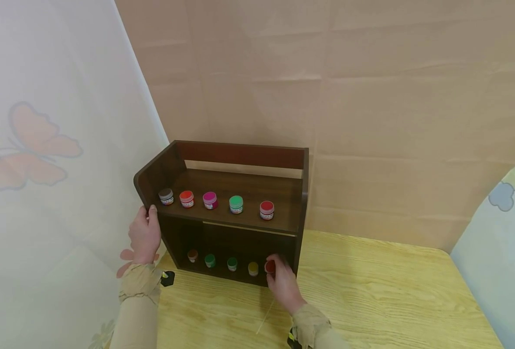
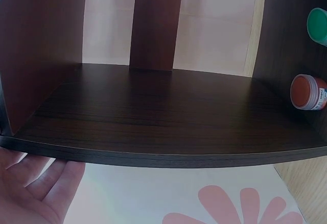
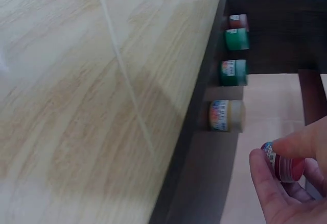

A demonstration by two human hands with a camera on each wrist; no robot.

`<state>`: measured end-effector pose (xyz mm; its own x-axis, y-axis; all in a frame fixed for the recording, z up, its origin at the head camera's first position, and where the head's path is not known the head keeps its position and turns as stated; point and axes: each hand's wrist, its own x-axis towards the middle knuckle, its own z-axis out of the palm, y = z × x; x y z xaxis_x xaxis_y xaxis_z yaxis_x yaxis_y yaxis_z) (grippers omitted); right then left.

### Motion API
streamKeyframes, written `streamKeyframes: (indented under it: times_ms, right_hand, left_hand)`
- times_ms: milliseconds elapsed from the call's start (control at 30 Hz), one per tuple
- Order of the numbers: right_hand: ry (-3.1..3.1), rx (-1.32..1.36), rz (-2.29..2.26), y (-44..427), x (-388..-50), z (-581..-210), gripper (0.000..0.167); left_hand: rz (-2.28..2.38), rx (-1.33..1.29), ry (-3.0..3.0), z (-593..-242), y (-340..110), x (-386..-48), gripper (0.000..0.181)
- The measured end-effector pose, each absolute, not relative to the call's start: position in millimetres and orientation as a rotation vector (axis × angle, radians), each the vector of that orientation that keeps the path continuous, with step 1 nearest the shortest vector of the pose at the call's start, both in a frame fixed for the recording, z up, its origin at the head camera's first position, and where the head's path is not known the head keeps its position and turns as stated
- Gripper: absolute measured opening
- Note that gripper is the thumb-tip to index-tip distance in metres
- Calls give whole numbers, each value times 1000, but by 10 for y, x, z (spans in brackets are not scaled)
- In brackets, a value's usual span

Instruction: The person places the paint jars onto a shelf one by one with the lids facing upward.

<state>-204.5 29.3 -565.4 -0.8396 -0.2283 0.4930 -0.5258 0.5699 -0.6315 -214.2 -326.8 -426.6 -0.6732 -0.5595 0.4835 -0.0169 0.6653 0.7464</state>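
Note:
A dark brown two-tier wooden shelf (image 1: 235,223) stands on the table. My left hand (image 1: 145,237) rests against its left side panel; in the left wrist view, the fingers (image 2: 64,185) lie fairly straight along the panel's outer side. At the right end of the lower tier, my right hand (image 1: 283,283) pinches a small red paint jar (image 3: 286,164) between thumb and fingers. Whether that jar touches the board is unclear. Left of it on the lower tier stand a yellow jar (image 1: 253,269), two green jars (image 1: 232,264) and a brown jar (image 1: 193,255).
On the upper tier stands a row of paint jars: dark brown (image 1: 166,196), orange-red (image 1: 187,198), magenta (image 1: 210,200), mint green (image 1: 236,204) and red (image 1: 267,210). The wood-grain table (image 1: 370,291) extends rightward. Brown paper (image 1: 392,121) hangs behind, with a butterfly-print cloth (image 1: 65,218) at left.

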Motion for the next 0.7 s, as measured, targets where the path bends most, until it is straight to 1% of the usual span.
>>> streamKeyframes:
  times_ms: [333, 700]
  right_hand:
    - [-2440, 573, 1103, 257, -2074, -5953, 38]
    - [-2334, 561, 981, 232, -2120, -6186, 45]
  left_hand:
    - [-951, 440, -2144, -4287, -3285, -2160, 44]
    - [-947, 440, -2141, -4283, -3277, -2158, 43]
